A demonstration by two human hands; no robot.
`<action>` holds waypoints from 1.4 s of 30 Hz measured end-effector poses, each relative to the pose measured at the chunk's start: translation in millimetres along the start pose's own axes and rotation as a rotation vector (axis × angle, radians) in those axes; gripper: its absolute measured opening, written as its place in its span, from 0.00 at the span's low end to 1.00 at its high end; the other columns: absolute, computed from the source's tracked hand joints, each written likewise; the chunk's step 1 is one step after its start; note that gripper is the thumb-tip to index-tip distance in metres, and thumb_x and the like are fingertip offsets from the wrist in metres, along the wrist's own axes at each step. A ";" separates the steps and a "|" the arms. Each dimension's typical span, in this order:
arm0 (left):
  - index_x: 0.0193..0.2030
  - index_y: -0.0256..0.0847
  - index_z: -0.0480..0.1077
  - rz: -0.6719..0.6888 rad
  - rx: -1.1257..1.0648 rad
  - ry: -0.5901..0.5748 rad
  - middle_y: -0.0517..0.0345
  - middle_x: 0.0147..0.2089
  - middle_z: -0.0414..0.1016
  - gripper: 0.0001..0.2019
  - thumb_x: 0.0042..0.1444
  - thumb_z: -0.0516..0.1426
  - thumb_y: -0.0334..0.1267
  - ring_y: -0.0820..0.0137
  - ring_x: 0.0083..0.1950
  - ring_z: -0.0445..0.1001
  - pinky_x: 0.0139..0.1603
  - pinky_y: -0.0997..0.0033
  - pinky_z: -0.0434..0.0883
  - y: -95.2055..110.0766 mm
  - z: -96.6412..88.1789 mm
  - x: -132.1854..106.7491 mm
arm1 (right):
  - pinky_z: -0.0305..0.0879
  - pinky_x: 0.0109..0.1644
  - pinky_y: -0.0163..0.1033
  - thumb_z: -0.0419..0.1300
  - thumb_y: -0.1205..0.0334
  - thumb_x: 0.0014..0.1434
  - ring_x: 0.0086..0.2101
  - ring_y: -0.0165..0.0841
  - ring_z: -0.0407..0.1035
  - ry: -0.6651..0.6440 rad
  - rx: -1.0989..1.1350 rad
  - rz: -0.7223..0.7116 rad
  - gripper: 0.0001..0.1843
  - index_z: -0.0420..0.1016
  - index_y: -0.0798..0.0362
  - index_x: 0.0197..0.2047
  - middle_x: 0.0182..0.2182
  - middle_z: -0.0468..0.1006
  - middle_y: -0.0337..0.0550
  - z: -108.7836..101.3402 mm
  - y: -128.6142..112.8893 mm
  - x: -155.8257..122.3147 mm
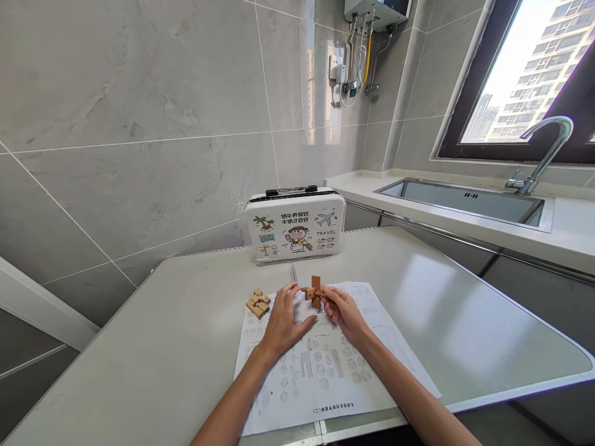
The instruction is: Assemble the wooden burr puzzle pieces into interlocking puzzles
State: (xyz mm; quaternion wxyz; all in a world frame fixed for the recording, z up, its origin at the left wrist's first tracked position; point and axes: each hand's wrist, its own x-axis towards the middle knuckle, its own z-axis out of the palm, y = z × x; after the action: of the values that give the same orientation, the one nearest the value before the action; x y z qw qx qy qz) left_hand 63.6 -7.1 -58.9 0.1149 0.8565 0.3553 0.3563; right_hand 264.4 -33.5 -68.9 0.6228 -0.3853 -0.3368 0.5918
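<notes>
A small wooden interlocking puzzle (315, 291), cross-shaped, stands on a printed instruction sheet (325, 365) in the middle of the table. My right hand (341, 310) pinches the puzzle from its right side. My left hand (283, 316) rests on the sheet just left of the puzzle, with its fingertips curled toward the piece and touching its left side. A second wooden puzzle (258, 302), lighter and blocky, lies on the table to the left of my left hand.
A white tin case (295, 224) with cartoon travel prints stands against the tiled wall behind the sheet. A steel sink (465, 198) and tap (543, 152) sit at the right under a window. The grey table (162, 347) ends in a rounded edge at the right.
</notes>
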 end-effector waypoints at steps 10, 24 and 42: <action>0.79 0.56 0.43 0.071 -0.095 -0.180 0.44 0.76 0.59 0.57 0.51 0.74 0.51 0.45 0.73 0.64 0.70 0.40 0.67 4.5 -3.1 -2.1 | 0.44 0.23 0.32 0.74 0.46 0.57 0.21 0.23 0.46 -0.297 0.179 0.263 0.24 0.68 0.53 0.27 0.21 0.55 0.29 -5.6 -3.9 -4.9; 0.72 0.47 0.57 0.106 0.016 0.006 0.45 0.63 0.74 0.42 0.51 0.68 0.39 0.49 0.62 0.75 0.63 0.45 0.72 2.7 3.0 -2.3 | 0.43 0.21 0.29 0.76 0.50 0.56 0.20 0.21 0.48 -0.295 0.248 0.276 0.25 0.65 0.53 0.28 0.22 0.57 0.29 -7.1 -4.2 -6.2; 0.76 0.53 0.48 0.025 -0.102 -0.071 0.43 0.74 0.60 0.54 0.49 0.74 0.49 0.46 0.74 0.63 0.70 0.41 0.69 5.9 1.3 -2.7 | 0.43 0.17 0.28 0.75 0.53 0.57 0.18 0.21 0.46 -0.240 0.331 0.282 0.25 0.62 0.51 0.26 0.19 0.55 0.27 -11.5 -5.2 -3.6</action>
State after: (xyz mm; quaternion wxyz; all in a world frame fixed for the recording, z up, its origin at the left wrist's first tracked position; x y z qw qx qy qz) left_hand 66.2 -13.1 -58.6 0.1665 0.8660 0.3217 0.3447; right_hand 276.7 -38.0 -69.7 0.5442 -0.2482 -0.2494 0.7616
